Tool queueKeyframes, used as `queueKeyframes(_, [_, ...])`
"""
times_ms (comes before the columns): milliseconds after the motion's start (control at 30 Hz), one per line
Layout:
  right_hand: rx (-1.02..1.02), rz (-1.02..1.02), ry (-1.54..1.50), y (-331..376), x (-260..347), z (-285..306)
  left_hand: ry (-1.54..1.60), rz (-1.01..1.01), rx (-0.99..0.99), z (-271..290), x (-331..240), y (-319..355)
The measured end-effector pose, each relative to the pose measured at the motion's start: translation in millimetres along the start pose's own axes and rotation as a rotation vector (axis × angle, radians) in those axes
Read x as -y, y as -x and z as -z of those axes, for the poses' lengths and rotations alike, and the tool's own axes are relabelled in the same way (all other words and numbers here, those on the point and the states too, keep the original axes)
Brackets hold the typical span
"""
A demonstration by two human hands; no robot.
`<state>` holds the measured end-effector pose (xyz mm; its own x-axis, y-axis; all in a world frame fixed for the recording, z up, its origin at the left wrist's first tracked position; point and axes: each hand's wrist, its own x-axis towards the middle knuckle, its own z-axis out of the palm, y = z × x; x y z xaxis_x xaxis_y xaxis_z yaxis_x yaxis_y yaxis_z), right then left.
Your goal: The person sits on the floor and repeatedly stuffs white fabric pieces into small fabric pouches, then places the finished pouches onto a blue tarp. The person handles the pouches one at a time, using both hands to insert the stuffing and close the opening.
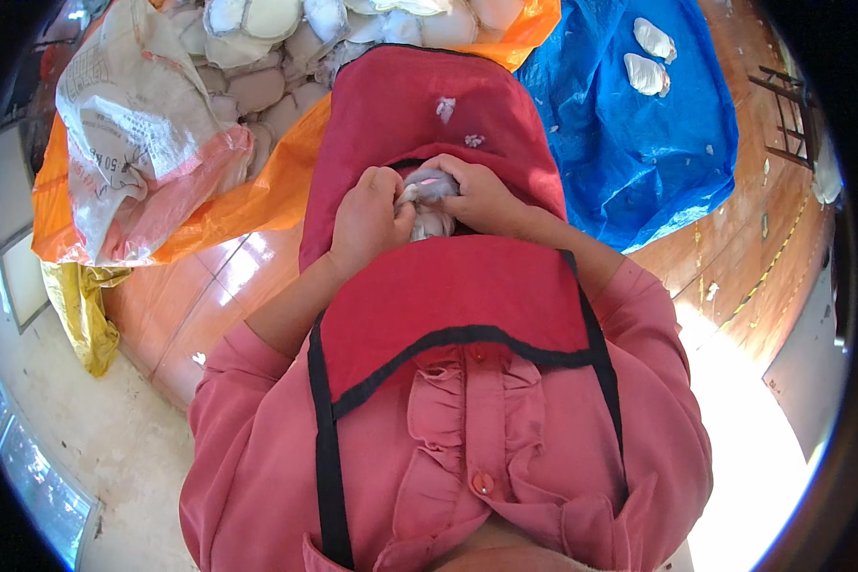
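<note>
Over my lap, both hands are closed on a small grey-and-white stuffed cloth piece with a touch of pink on top. My left hand pinches its left edge, thumb and fingertips pressed together. Around its right and upper side curl the fingers of my right hand. Its lower part hangs whitish below my fingers, partly hidden by them and by the apron bib. Beneath lies the red apron, with white fluff tufts on it.
Ahead to the left, an orange sack holds a heap of pale, padded pieces; a white printed woven bag lies against it. On the right, a blue plastic sheet bears two white stuffed pieces. A yellow bag sits at far left.
</note>
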<state>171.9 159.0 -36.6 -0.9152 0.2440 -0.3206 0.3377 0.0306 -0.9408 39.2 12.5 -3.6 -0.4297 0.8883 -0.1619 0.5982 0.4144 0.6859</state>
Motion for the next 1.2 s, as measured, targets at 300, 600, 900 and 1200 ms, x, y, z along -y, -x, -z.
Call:
queueKeyframes(300, [0.0,-0.054,0.163,0.1,6.3,-2.6,0.14,0.178,-0.013,9.6,-14.9,7.6])
queueKeyframes(600, [-0.044,-0.042,0.226,-1.9,5.0,-12.6,0.032,0.084,-0.092,6.4,-14.4,12.6])
queueKeyframes(900, [-0.18,-0.027,0.345,-5.6,0.3,-28.6,0.0,0.181,-0.094,2.3,-8.7,3.9])
queueKeyframes(1200, [-0.497,0.196,0.034,-11.5,-2.9,-25.9,0.209,0.1,-0.155,15.8,-26.3,-19.0])
